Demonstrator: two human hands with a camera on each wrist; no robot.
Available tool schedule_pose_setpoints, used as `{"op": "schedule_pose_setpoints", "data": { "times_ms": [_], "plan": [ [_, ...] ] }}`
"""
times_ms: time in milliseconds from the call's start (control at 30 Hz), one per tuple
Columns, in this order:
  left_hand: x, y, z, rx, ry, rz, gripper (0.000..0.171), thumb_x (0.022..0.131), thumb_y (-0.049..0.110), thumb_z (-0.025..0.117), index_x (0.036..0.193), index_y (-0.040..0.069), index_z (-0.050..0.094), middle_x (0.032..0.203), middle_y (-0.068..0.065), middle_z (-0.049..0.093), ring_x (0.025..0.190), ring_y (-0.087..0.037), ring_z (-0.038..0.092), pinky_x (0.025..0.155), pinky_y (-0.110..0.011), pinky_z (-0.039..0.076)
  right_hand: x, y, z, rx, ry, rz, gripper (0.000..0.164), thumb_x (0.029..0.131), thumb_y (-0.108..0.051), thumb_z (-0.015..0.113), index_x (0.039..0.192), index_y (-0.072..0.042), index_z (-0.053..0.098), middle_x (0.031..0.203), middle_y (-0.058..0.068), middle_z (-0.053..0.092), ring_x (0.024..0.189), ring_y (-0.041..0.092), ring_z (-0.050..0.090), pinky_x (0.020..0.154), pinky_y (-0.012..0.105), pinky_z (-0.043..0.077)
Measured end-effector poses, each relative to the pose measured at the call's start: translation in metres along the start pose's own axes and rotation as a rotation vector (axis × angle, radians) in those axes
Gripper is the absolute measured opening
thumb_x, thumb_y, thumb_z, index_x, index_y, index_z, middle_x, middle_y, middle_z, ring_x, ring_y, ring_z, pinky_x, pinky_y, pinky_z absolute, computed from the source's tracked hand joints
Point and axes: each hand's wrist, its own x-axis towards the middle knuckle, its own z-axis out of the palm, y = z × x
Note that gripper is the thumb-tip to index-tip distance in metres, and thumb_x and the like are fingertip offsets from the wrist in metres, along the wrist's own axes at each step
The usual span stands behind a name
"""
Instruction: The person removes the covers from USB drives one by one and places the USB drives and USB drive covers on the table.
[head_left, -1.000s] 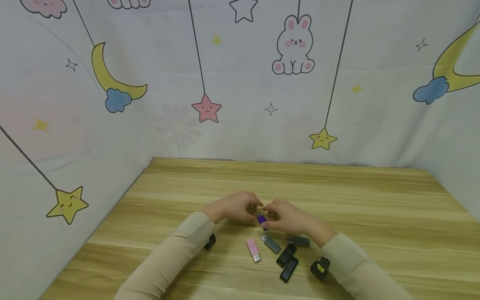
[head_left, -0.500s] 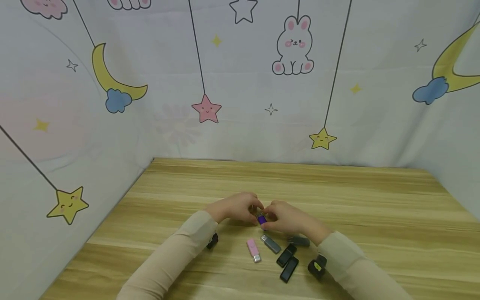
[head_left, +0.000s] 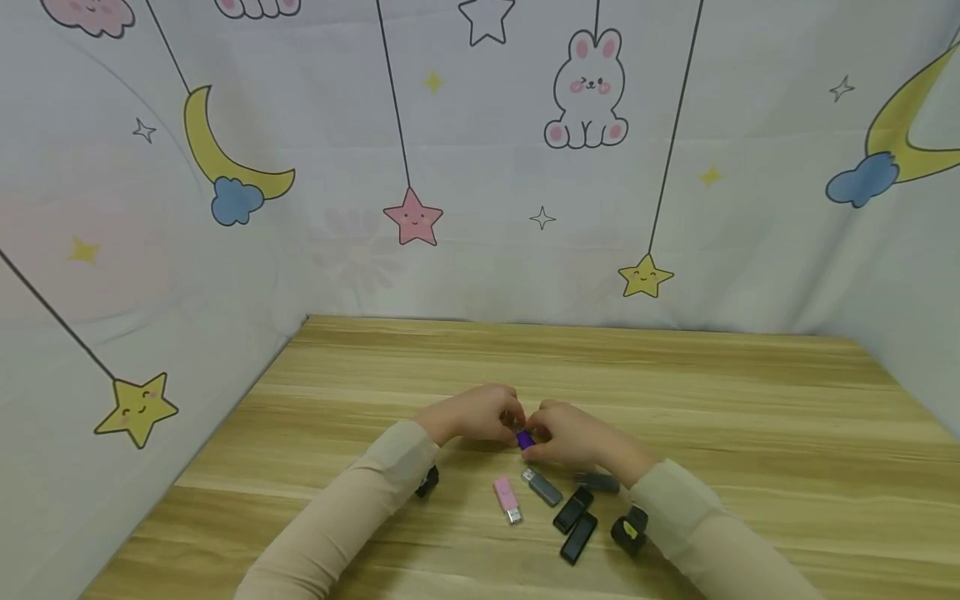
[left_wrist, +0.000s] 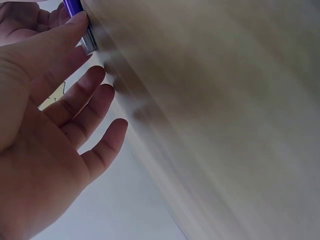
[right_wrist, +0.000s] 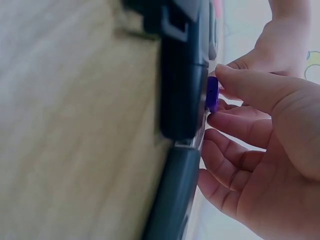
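Near the middle of the table, a purple USB flash drive [head_left: 525, 439] with a metal plug lies between both hands. My right hand [head_left: 576, 435] pinches its purple body between thumb and forefinger, as the right wrist view shows on the drive [right_wrist: 212, 93]. At the plug end, my left hand [head_left: 483, 415] pinches the drive [left_wrist: 88, 42] with thumb and forefinger. The other left fingers spread loosely, close over the tabletop. Closer to me lie a pink USB drive [head_left: 507, 500] and a grey one [head_left: 542, 487], both with metal plugs showing.
A dark grey drive [head_left: 597, 482] lies below the right wrist. Two black drives [head_left: 573, 511] rest side by side nearer the front. Behind the wooden table [head_left: 360, 358] hangs a white cloth [head_left: 487, 275] printed with stars, moons and a rabbit.
The left hand has shifted slightly right, its fingertips now nearer the right hand's over the purple drive. The right wrist has edged left. The drives on the table have not moved.
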Motion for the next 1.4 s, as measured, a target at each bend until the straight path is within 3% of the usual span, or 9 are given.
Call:
{"op": "schedule_pose_setpoints", "data": {
  "times_ms": [433,1000,1400],
  "plan": [
    [0.000,0.001,0.000,0.017,-0.013,-0.041,0.010,0.082,0.015,0.075,0.088,0.009,0.070,0.087,0.001,0.058,0.078,-0.008,0.053,0.073,-0.022,0.046,0.003,0.000,0.001,-0.014,-0.016,-0.012,0.025,0.085,-0.015,0.073,0.104,-0.001,0.069,0.087,0.001,0.055,0.077,0.012,0.051,0.071,0.030,0.048],
    [-0.002,0.007,0.003,0.000,-0.029,-0.045,0.009,0.087,0.015,0.071,0.083,0.011,0.064,0.076,0.006,0.056,0.070,-0.007,0.049,0.066,-0.022,0.042,0.001,0.002,-0.002,-0.062,0.027,-0.132,0.015,0.081,-0.007,0.069,0.095,-0.003,0.072,0.078,-0.001,0.054,0.070,0.008,0.046,0.063,0.023,0.042],
    [-0.014,0.016,-0.002,-0.127,0.054,-0.033,0.009,0.087,0.013,0.070,0.090,0.007,0.064,0.077,0.003,0.060,0.069,-0.007,0.051,0.063,-0.021,0.044,-0.008,0.000,-0.011,-0.050,0.055,-0.117,0.026,0.080,-0.009,0.071,0.105,-0.004,0.071,0.087,-0.003,0.059,0.075,0.008,0.054,0.068,0.024,0.048]
  ]
}}
